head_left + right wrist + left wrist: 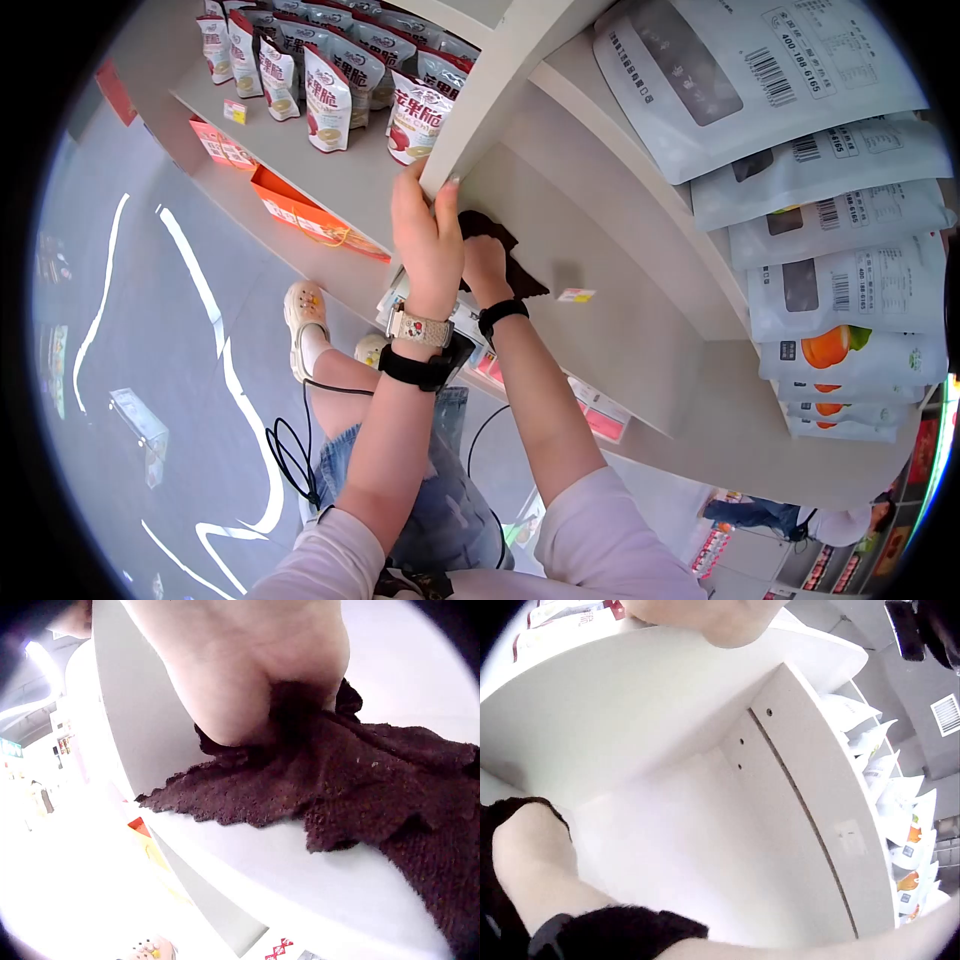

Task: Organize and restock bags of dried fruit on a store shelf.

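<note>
My left hand (430, 240) grips the edge of a white shelf board (495, 100), thumb on one side and fingers on the other. In the left wrist view, part of that hand (712, 619) shows over the board's rim. A dark brown cloth (360, 784) with ragged edges is bunched in my right hand (247, 667). Its loose part spreads over a pale shelf surface (610, 330). In the head view, the right hand (487, 265) is inside the compartment, just past the left wrist; its fingertips are hidden in the cloth.
White and red snack pouches (330, 100) stand on the shelf at upper left. Grey-white bags (810, 170) line the shelf at right. A price tag (577, 295) sits near the cloth. An orange box (310, 210) is lower down. Another person (840, 527) is in the background.
</note>
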`<state>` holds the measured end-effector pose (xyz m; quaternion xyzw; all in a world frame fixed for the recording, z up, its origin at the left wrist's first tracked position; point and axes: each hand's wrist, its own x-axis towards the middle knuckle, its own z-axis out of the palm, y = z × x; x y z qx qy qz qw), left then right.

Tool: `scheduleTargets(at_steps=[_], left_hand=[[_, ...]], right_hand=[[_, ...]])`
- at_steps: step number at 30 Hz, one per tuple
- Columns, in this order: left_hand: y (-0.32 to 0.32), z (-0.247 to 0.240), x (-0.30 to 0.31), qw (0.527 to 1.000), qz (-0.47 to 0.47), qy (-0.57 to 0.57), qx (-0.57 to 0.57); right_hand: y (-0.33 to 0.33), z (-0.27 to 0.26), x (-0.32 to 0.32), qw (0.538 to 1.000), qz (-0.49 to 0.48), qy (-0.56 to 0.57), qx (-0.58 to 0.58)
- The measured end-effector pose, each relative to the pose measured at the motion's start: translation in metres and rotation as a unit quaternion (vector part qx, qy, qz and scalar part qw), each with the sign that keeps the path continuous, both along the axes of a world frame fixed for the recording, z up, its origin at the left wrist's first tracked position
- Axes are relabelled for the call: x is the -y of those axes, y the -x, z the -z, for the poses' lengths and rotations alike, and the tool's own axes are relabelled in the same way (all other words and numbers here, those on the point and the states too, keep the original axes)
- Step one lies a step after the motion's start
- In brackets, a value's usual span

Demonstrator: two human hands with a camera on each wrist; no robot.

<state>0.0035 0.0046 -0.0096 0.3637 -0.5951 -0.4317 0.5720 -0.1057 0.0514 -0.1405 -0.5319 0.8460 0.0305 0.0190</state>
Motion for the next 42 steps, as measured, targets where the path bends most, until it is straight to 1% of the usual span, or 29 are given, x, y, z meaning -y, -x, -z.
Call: scheduleTargets(at_steps=[3, 7, 9, 17, 18, 21, 23, 24, 26, 29, 31, 32, 34, 35, 37, 38, 41, 42], left_hand=[[0.008, 0.002, 0.0, 1.0, -0.019, 0.01, -0.02], [0.012, 0.005, 0.001, 0.998, -0.058, 0.032, -0.014], [0.012, 0.006, 0.002, 0.998, -0.06, 0.031, -0.014], [0.015, 0.007, 0.004, 0.995, -0.071, 0.063, -0.034], [0.015, 0.007, 0.003, 0.995, -0.073, 0.06, -0.035], [0.016, 0.006, 0.0, 0.997, -0.066, 0.03, -0.035], [0.017, 0.004, 0.001, 0.996, -0.073, 0.043, -0.039], [0.016, 0.004, 0.001, 0.995, -0.079, 0.049, -0.039], [0.011, 0.004, 0.001, 0.996, -0.058, 0.053, -0.033], [0.007, 0.001, 0.004, 0.997, -0.031, 0.064, -0.028], [0.005, 0.002, 0.005, 0.996, -0.023, 0.084, -0.027], [0.004, 0.003, 0.004, 0.997, -0.012, 0.065, -0.028], [0.002, 0.001, 0.002, 0.999, 0.013, 0.031, -0.031], [0.001, 0.0, 0.002, 0.998, -0.001, 0.053, -0.027], [0.001, 0.004, 0.003, 0.995, -0.029, 0.097, -0.016], [-0.001, 0.007, -0.001, 0.997, -0.034, 0.065, -0.009], [0.005, 0.02, -0.021, 0.995, -0.076, -0.057, -0.02], [0.006, 0.018, -0.021, 0.995, -0.075, -0.07, -0.013]], right_hand=[[0.009, 0.0, 0.004, 1.0, 0.006, -0.008, 0.005], [0.019, 0.013, 0.02, 0.998, 0.017, 0.041, 0.035], [0.027, 0.015, 0.03, 0.998, 0.007, 0.048, 0.034], [0.045, 0.026, 0.054, 0.997, -0.008, 0.062, -0.038], [0.046, 0.027, 0.055, 0.995, 0.002, 0.091, -0.028], [0.054, 0.025, 0.055, 0.997, 0.0, 0.082, 0.001], [0.056, 0.023, 0.055, 0.996, 0.01, 0.084, 0.007], [0.055, 0.027, 0.054, 0.996, 0.008, 0.083, 0.013], [0.054, 0.031, 0.049, 0.997, -0.005, 0.076, 0.03], [0.047, 0.028, 0.046, 0.997, 0.002, 0.07, 0.023], [0.031, 0.013, 0.034, 0.996, 0.006, 0.089, -0.005], [0.023, 0.002, 0.029, 0.993, 0.079, 0.049, 0.068], [0.014, 0.0, 0.014, 0.996, 0.065, 0.034, 0.05], [0.008, -0.001, 0.004, 0.995, 0.063, 0.045, 0.057], [-0.003, -0.008, -0.013, 0.999, 0.031, -0.004, 0.021], [-0.01, -0.012, -0.021, 1.0, 0.014, -0.017, 0.003], [-0.021, -0.01, -0.037, 1.0, -0.003, -0.001, 0.022], [-0.024, -0.01, -0.041, 1.0, 0.009, 0.002, 0.028]])
